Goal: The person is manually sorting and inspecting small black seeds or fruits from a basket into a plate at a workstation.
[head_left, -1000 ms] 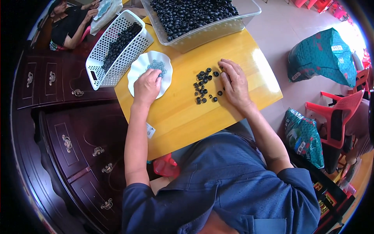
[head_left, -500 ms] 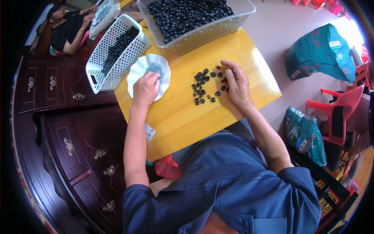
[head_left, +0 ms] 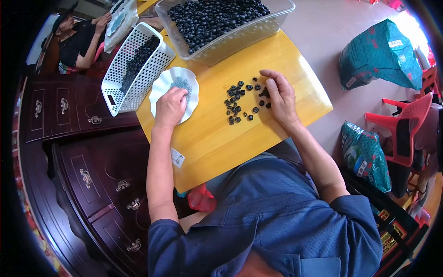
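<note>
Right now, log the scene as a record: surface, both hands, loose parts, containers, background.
Surface: yellow table
Left hand: over white wavy-rimmed plate, fingers at small pale blue-green pieces; grip hidden
Right hand: beside loose black parts, thumb and index finger apart
Loose parts: scattered mostly left of right hand
Containers: white perforated basket and clear bin, both holding black pieces
Background: teal bags and red chair, right; dark drawers, left

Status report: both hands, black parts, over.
Left hand at bluish pieces in white dish. Right hand beside loose black parts. Transparent bin beyond, not between hands.
</note>
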A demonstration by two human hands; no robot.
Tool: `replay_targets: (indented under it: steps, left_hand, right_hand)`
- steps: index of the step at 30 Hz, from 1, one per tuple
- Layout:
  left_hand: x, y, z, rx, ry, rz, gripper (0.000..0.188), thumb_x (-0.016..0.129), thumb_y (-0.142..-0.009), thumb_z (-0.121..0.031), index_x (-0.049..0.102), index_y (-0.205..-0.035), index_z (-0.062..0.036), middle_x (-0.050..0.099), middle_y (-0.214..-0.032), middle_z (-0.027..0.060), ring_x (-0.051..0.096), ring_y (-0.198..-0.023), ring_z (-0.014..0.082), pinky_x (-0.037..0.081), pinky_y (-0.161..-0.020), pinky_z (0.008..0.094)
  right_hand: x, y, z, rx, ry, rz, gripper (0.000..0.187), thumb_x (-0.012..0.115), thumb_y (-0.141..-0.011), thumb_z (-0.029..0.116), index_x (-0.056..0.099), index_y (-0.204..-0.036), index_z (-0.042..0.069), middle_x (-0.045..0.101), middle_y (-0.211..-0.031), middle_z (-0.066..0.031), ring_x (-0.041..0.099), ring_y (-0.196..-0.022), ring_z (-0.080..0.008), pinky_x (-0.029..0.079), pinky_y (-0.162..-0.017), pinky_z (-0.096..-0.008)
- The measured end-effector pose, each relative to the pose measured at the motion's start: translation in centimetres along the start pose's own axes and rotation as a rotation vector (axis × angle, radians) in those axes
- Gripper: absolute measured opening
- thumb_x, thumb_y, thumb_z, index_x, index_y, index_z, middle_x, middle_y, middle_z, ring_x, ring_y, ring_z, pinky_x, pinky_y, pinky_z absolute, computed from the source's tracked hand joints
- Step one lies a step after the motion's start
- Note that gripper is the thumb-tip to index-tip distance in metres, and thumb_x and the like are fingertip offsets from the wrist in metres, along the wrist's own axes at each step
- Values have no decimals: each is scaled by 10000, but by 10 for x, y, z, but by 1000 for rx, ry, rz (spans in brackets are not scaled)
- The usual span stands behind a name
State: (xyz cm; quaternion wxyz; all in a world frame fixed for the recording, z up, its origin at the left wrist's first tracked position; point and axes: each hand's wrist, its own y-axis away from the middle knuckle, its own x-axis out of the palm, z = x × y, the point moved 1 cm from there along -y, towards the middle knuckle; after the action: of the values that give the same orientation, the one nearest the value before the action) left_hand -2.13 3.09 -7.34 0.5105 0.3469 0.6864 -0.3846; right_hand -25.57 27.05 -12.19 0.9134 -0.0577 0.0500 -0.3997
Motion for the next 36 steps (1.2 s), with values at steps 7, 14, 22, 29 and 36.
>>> replay_targets:
  steps: [7,14,22,29,36]
  left_hand:
    - [-3,-1,-2,-12,44,-59,118,663,-851,-44,702,-953,-86,706,-946,95,692,-848,328,565,-748,434]
    - [-20,-7,-16,-74,189,-130,109,675,-844,-12,712,-939,-52,710,-901,114,693,-778,310,554,-701,400]
    - [-31,-24,-98,-51,474,-36,122,695,-845,18,719,-954,-31,711,-862,112,697,-719,253,548,-660,341]
    - [8,-36,-147,187,444,24,112,685,-860,-4,723,-961,-32,710,-902,123,695,-756,296,558,-669,371]
    - [18,-43,-158,229,358,78,134,702,-863,-38,719,-996,-29,709,-941,130,697,-836,335,572,-726,403]
  right_hand:
    - [-1,-1,2,1,2,-16,275,551,-1073,158,661,-1273,5,673,-1135,-25,586,-1018,-94,477,-932,-253]
    - [0,-2,2,-21,3,-25,272,554,-1072,165,669,-1265,12,674,-1125,-35,591,-1032,-104,479,-939,-262]
    - [-3,-1,2,-1,21,-30,270,551,-1073,166,671,-1258,11,679,-1133,-38,598,-1025,-110,484,-929,-265]
    - [-1,-2,3,-23,16,-38,266,542,-1074,162,674,-1255,18,686,-1138,-47,603,-1013,-111,490,-917,-267]
    - [-3,-3,1,-55,-5,-45,293,520,-1091,206,674,-1255,18,695,-1171,-69,614,-1052,-130,484,-948,-284]
